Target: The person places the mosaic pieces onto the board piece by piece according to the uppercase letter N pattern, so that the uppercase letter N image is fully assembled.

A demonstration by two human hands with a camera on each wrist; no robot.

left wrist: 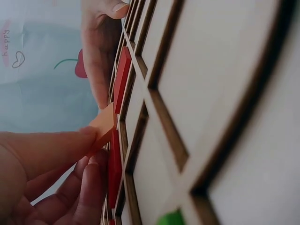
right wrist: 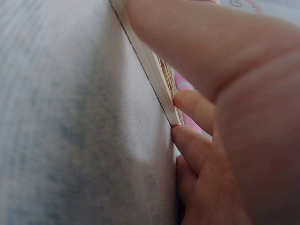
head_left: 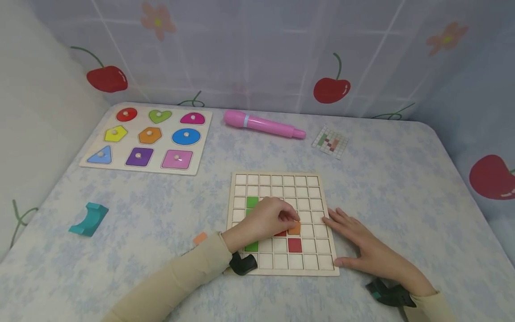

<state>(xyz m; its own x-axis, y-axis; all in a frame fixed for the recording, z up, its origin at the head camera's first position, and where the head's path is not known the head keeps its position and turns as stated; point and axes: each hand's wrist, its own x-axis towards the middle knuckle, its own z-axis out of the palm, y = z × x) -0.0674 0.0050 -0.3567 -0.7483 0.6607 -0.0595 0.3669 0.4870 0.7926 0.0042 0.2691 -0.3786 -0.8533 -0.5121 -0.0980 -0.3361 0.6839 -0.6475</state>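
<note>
A wooden grid board (head_left: 318,273) lies on the table, divided into small square cells. My left hand (head_left: 267,219) reaches over it and pinches an orange square tile (left wrist: 104,125) between thumb and fingers. The tile is tilted, its lower edge right at the grid beside red tiles (left wrist: 123,79). In the head view a red tile (head_left: 295,245) sits one cell nearer to me, and green tiles (head_left: 252,202) line a column at the left, partly hidden by my wrist. My right hand (head_left: 364,243) touches the board's right edge with thumb and fingertips, fingers extended.
At the back left lies a knob puzzle board (head_left: 157,154) of coloured shapes. A pink pen-like stick (head_left: 267,126) and a small grid pattern card (head_left: 331,142) lie beyond the board. A teal curved block (head_left: 90,220) is at the left; an orange piece (head_left: 200,238) shows beside my left sleeve.
</note>
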